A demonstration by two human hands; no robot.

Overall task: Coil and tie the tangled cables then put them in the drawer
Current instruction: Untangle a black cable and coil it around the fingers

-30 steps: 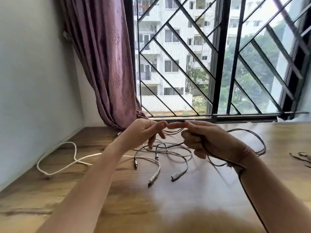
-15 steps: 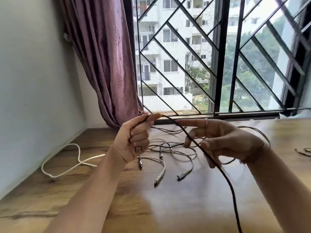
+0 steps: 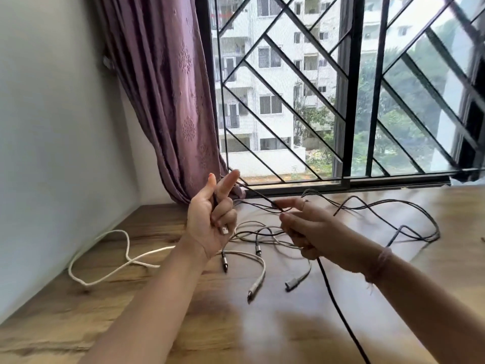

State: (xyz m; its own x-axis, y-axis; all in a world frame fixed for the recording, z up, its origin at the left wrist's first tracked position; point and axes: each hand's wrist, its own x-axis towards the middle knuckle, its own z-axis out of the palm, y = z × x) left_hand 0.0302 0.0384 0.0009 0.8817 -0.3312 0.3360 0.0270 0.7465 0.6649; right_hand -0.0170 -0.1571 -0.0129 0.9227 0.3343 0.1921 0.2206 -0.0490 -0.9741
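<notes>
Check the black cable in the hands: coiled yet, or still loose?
Still loose. The black cable runs as one strand from the left hand through the right hand and down off-frame; no loops gathered.

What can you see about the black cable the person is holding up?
The black cable is thin, dark and bendy, with what looks like a rubbery skin. The left hand grips one end, where a small white plug tip pokes out below its curled fingers. From there it runs tight across to the right hand, which pinches it, then hangs down toward the bottom edge of the picture. It is lifted above the wooden table. Its other end is out of view.
</notes>
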